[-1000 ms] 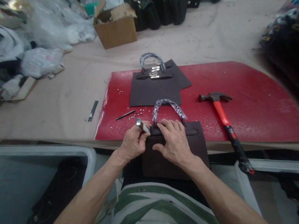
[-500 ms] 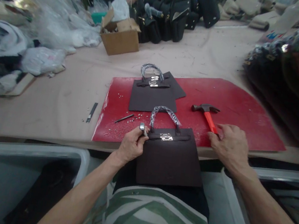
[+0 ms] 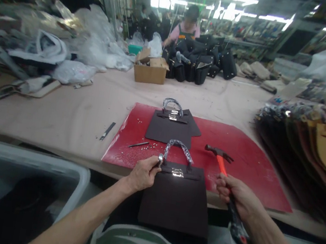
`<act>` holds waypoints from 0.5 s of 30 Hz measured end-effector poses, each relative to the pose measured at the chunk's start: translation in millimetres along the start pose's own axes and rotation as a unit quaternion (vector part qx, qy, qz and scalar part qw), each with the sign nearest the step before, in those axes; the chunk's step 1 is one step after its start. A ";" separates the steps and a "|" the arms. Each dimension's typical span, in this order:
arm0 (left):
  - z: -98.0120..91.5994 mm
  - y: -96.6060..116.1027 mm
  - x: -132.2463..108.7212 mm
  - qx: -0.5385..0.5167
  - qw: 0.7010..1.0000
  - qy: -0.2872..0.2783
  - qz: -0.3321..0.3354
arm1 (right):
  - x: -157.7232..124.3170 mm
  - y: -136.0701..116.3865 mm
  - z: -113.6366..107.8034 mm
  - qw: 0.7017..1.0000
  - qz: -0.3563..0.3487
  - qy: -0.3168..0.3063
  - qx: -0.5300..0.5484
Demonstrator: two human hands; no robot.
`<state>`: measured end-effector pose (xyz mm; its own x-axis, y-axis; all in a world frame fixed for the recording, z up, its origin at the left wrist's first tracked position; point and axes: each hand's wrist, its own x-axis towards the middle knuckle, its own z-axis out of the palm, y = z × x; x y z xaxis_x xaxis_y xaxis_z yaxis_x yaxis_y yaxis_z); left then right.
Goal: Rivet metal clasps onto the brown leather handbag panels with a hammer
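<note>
My right hand (image 3: pixel 239 195) is wrapped round the orange handle of a claw hammer (image 3: pixel 220 162), its dark head held over the red board. My left hand (image 3: pixel 145 173) pinches a small shiny metal piece (image 3: pixel 160 159) at the upper left edge of a dark brown handbag panel (image 3: pixel 176 202). Whether these fingers also grip the panel is hidden. The panel hangs over the table's front edge, with a silver clasp (image 3: pixel 177 173) and a plastic-wrapped handle (image 3: pixel 179 145). Behind it lies a similar handbag panel (image 3: pixel 168 129) on the board.
The red board (image 3: pixel 238 148) carries a thin metal rod (image 3: pixel 138 144) and several tiny studs (image 3: pixel 150 146). A cutter blade (image 3: pixel 107 131) lies left of it. Stacked bag panels (image 3: pixel 291 156) stand right; a cardboard box (image 3: pixel 149 73), black bags (image 3: pixel 185 66) and a person (image 3: pixel 189 28) are beyond. Grey bins flank me.
My right hand has taken the hammer off the board and lifted it. The view has tilted up, bringing the person and ceiling lights in. My left hand keeps its pinch at the panel's edge.
</note>
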<state>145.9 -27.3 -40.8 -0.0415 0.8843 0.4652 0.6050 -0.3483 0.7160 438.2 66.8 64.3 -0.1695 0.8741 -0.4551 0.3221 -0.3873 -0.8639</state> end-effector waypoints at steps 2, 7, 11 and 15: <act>0.6 0.0 0.2 -0.004 1.000 0.006 0.001 | -23.6 -12.6 10.8 0.996 -0.072 0.043 0.000; 0.5 0.5 1.3 -0.009 1.000 0.008 -0.001 | -68.9 -36.5 35.4 0.870 -0.382 0.147 -0.277; 0.7 1.6 2.8 -0.013 1.000 0.008 0.000 | -73.3 -44.8 45.8 0.756 -0.484 0.058 -0.437; 0.7 2.1 2.6 -0.016 1.000 0.010 0.001 | -82.0 -60.4 36.7 0.780 -0.468 0.100 -0.402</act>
<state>147.6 -25.6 -38.4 -0.0566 0.8771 0.4770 0.5787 -0.3605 0.7316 398.5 7.7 145.9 -0.5580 0.7233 0.4067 0.6388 0.6873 -0.3458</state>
